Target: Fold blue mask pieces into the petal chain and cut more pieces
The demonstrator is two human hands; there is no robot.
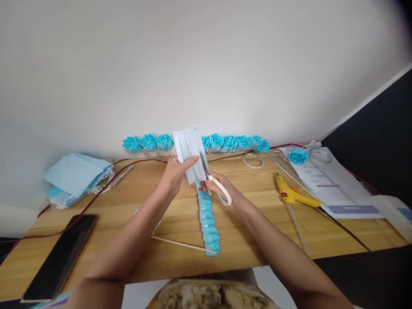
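My left hand (177, 172) grips a pale blue pleated face mask (188, 146) by its lower left side, thumb across the front. White-handled scissors (220, 189) are in my right hand (222, 184), their blades pointing up along the mask's right edge. Whether the blades have cut into the mask I cannot tell. Below both hands, a strip of folded blue pieces (209, 223) runs down the table toward me. A thin wooden stick (180, 243) lies with its right end on the near end of that strip.
Blue flowers (225, 142) line the wall. A stack of masks (77, 174) lies left, behind a phone (61, 257). At right are a yellow glue gun (292, 193), a tape ring (252, 160) and a blue flower (298, 155) on paper (331, 184). A red-black cable (93, 201) crosses the table.
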